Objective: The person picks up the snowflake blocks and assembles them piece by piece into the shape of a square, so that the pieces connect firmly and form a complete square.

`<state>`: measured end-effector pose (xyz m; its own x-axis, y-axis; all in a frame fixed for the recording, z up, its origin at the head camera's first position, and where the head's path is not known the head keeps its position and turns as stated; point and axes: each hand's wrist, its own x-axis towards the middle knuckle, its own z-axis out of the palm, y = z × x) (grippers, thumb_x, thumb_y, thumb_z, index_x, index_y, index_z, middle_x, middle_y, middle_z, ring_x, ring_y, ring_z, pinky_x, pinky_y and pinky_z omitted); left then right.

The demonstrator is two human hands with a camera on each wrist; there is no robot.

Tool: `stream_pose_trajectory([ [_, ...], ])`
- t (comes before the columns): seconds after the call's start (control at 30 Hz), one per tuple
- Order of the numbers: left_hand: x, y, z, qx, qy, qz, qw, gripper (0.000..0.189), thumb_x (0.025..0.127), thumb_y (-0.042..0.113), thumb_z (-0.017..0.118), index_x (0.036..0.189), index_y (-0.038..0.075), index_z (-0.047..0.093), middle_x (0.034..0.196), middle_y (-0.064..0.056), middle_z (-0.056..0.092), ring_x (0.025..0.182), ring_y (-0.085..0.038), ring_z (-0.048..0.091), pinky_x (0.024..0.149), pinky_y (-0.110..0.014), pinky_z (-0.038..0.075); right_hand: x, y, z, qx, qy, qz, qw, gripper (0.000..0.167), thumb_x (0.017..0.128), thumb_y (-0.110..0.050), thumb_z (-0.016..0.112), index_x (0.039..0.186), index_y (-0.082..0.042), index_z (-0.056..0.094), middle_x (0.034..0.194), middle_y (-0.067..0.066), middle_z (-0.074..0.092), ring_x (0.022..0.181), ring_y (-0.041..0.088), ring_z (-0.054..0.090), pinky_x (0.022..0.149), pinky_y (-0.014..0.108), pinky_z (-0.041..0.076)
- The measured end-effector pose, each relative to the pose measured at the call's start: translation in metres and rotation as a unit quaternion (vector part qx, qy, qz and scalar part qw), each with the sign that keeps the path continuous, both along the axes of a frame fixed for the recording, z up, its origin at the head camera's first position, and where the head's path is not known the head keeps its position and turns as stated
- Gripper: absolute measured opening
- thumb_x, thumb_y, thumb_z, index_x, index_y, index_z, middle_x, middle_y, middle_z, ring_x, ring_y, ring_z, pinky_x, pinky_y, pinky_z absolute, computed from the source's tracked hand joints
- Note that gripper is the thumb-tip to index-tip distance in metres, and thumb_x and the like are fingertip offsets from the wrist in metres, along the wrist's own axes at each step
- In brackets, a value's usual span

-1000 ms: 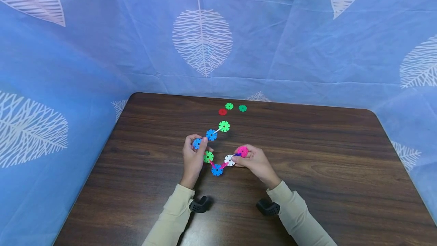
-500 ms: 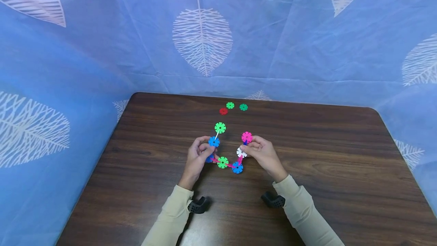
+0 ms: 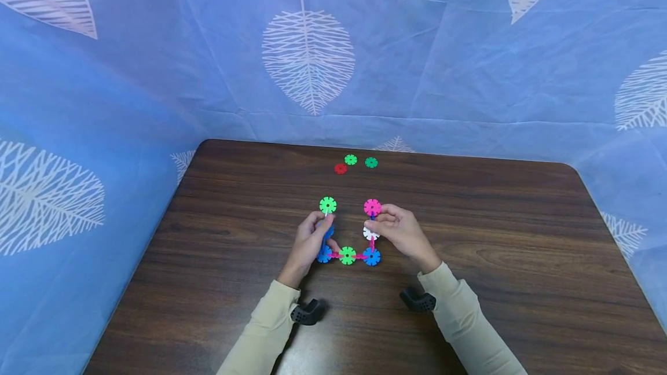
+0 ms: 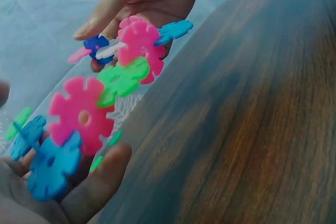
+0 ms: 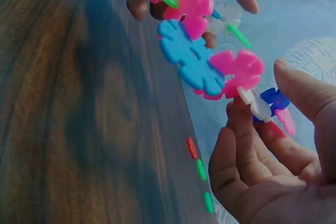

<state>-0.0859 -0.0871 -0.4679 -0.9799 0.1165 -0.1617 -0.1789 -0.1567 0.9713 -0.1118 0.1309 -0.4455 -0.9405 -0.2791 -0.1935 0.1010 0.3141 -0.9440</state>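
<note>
A chain of interlocking notched plastic discs forms a U above the table in the head view. My left hand [image 3: 306,243] holds its left side, where a blue disc [image 3: 324,254] and another partly covered blue one sit under a light green disc [image 3: 327,205]. The bottom runs through a green disc [image 3: 347,256] to a blue corner disc [image 3: 372,257], joined by pink discs seen edge-on. With thumb and fingers, my right hand [image 3: 405,235] pinches the white disc [image 5: 254,103] on the right side, below a pink end disc [image 3: 372,207]. Fingers hide parts of both sides.
Toward the back of the wooden table [image 3: 469,213] lie a loose red disc [image 3: 340,169], a light green disc [image 3: 351,160] and a darker green disc [image 3: 371,162]. A blue leaf-patterned cloth [image 3: 417,62] hangs behind the table.
The chain has gone from a slanted V to a squarer U. Its right side has swung upright and rightward, and the left end disc has moved left. My left hand has shifted slightly right.
</note>
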Motion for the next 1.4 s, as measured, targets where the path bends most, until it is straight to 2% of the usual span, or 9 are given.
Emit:
stream_pose_trajectory([
  [0.13, -0.002, 0.004, -0.003, -0.041, -0.003, 0.026, 0.9988, 0.046, 0.102, 0.034, 0.041, 0.111, -0.011, 0.047, 0.067, -0.002, 0.046, 0.045, -0.010, 0.057, 0.046, -0.022, 0.049, 0.002, -0.001, -0.003, 0.006, 0.009, 0.009, 0.9999, 0.035, 0.086, -0.032, 0.070, 0.101, -0.003, 0.056, 0.087, 0.004, 0.067, 0.080, 0.008, 0.066, 0.067, 0.031, 0.049],
  [0.43, -0.003, 0.006, -0.006, -0.063, 0.015, 0.052, 0.9965, 0.038, 0.103, 0.025, 0.037, 0.112, -0.010, 0.048, 0.078, -0.007, 0.048, 0.040, -0.010, 0.044, 0.039, -0.019, 0.038, 0.001, -0.004, -0.007, 0.027, 0.023, 0.025, 0.9991, 0.035, 0.087, -0.031, 0.069, 0.102, -0.002, 0.056, 0.090, 0.010, 0.067, 0.078, 0.012, 0.065, 0.068, 0.031, 0.053],
  [0.57, -0.002, 0.007, 0.004, -0.070, 0.018, 0.053, 0.9960, 0.033, 0.104, 0.018, 0.035, 0.112, -0.011, 0.046, 0.077, -0.011, 0.047, 0.038, -0.009, 0.042, 0.037, -0.018, 0.036, 0.001, -0.004, -0.005, 0.028, 0.023, 0.031, 0.9988, 0.034, 0.088, -0.029, 0.068, 0.103, -0.001, 0.056, 0.092, 0.012, 0.066, 0.079, 0.011, 0.064, 0.071, 0.033, 0.054],
  [0.77, 0.005, 0.008, 0.028, -0.077, 0.032, 0.060, 0.9947, 0.029, 0.103, 0.014, 0.034, 0.107, -0.013, 0.044, 0.076, -0.003, 0.046, 0.039, -0.009, 0.041, 0.039, -0.019, 0.038, 0.000, -0.004, -0.006, 0.027, 0.021, 0.040, 0.9986, 0.029, 0.091, -0.027, 0.064, 0.102, -0.002, 0.056, 0.090, 0.012, 0.064, 0.076, 0.014, 0.060, 0.062, 0.024, 0.047],
  [0.9, 0.003, 0.007, 0.023, -0.057, 0.029, 0.069, 0.9956, 0.029, 0.102, 0.012, 0.034, 0.108, -0.015, 0.043, 0.079, -0.008, 0.047, 0.038, -0.009, 0.041, 0.038, -0.020, 0.037, -0.006, -0.002, -0.011, 0.033, 0.029, 0.033, 0.9985, 0.033, 0.096, -0.030, 0.056, 0.110, 0.000, 0.058, 0.092, 0.013, 0.064, 0.079, 0.014, 0.060, 0.069, 0.025, 0.051],
  [1.0, -0.002, 0.007, 0.013, -0.035, 0.021, 0.074, 0.9964, 0.030, 0.103, 0.012, 0.033, 0.110, -0.015, 0.043, 0.080, -0.012, 0.046, 0.038, -0.009, 0.041, 0.037, -0.019, 0.036, -0.017, 0.003, -0.013, 0.025, 0.029, 0.020, 0.9991, 0.046, 0.101, -0.037, 0.042, 0.117, 0.003, 0.057, 0.097, 0.017, 0.064, 0.082, 0.016, 0.062, 0.076, 0.031, 0.054],
  [1.13, -0.005, 0.006, 0.000, -0.033, 0.024, 0.081, 0.9959, 0.029, 0.103, 0.016, 0.034, 0.108, -0.012, 0.042, 0.080, -0.011, 0.047, 0.037, -0.009, 0.041, 0.036, -0.020, 0.036, -0.041, 0.008, -0.019, 0.049, 0.046, -0.012, 0.9977, 0.063, 0.101, -0.051, 0.029, 0.115, 0.002, 0.060, 0.095, 0.017, 0.065, 0.079, 0.019, 0.063, 0.073, 0.032, 0.054],
  [1.23, -0.005, 0.004, -0.002, -0.033, 0.026, 0.089, 0.9952, 0.028, 0.103, 0.018, 0.036, 0.107, -0.009, 0.040, 0.081, -0.013, 0.048, 0.037, -0.010, 0.041, 0.036, -0.021, 0.036, -0.062, 0.008, -0.027, 0.121, 0.094, -0.033, 0.9877, 0.056, 0.098, -0.052, 0.037, 0.109, -0.004, 0.064, 0.090, 0.012, 0.067, 0.076, 0.018, 0.064, 0.071, 0.031, 0.053],
  [1.4, -0.003, 0.001, -0.002, -0.040, 0.026, 0.089, 0.9949, 0.027, 0.103, 0.020, 0.037, 0.105, -0.007, 0.039, 0.083, -0.016, 0.048, 0.038, -0.011, 0.041, 0.036, -0.021, 0.037, -0.098, 0.005, -0.036, 0.220, 0.167, -0.052, 0.9598, 0.033, 0.095, -0.033, 0.058, 0.105, -0.002, 0.063, 0.087, 0.012, 0.067, 0.077, 0.022, 0.064, 0.074, 0.038, 0.054],
])
